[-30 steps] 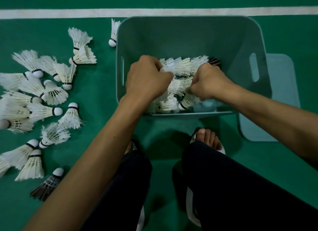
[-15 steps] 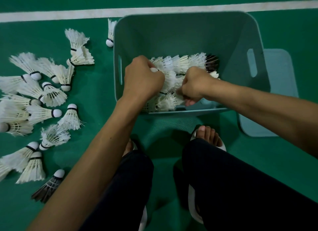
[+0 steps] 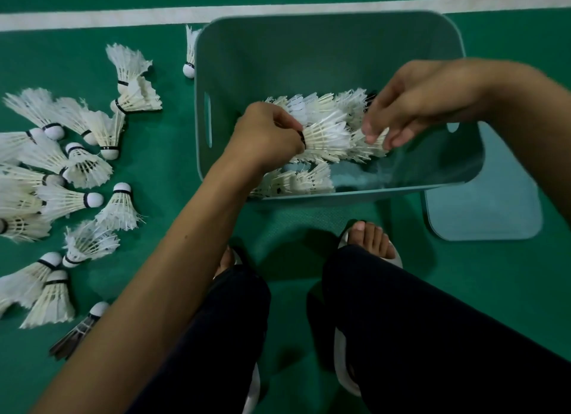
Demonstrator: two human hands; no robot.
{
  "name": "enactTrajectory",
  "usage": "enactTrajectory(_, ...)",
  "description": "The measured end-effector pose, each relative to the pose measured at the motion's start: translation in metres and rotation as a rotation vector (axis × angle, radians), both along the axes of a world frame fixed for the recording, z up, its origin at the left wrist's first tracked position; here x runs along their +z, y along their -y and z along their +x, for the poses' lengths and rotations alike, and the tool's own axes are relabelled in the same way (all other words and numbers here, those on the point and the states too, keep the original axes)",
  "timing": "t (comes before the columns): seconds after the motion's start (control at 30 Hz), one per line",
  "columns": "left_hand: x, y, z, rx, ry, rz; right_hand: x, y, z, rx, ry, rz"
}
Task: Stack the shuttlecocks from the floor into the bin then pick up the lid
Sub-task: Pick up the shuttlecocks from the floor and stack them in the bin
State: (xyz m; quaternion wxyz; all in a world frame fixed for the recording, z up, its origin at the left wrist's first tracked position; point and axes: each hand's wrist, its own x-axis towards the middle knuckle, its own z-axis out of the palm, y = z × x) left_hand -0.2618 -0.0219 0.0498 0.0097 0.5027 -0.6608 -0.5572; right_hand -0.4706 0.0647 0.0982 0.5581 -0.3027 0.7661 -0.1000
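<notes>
My left grip [image 3: 268, 135] pinches a shuttlecock [image 3: 327, 137] by its base inside the bin [image 3: 309, 52]; my blurred right grip [image 3: 411, 104] touches feathers, hold unclear. Outside it, loose shuttlecocks [image 3: 77, 166] crowd the floor [image 3: 173, 166]; the lid [image 3: 494, 216] lies untouched alongside.

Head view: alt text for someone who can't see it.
The left hand pinches a shuttlecock by its cork end over a bin of stacked shuttlecocks, the right hand touching feathers beside it. More shuttlecocks lie on the floor left of the bin; the lid lies right of it.
</notes>
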Motion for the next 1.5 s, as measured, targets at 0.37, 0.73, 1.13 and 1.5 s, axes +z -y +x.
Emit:
enactTrajectory(0.37,-0.009,0.004,0.006,-0.297,0.246,-0.343,-0.027,-0.008,0.028,-0.145,-0.225,-0.024)
enactTrajectory(0.73,0.0,0.011,0.013,-1.037,0.696,-0.221,-0.076,0.009,0.055,0.115,-0.092,0.248)
enactTrajectory(1.13,0.081,0.022,0.139,-0.094,-0.339,-0.213,0.039,0.015,0.094,0.4,-0.803,-0.131)
enactTrajectory(1.5,-0.054,-0.087,0.349,0.313,0.845,0.148,-0.011,0.043,0.291,0.66,-0.17,-0.588)
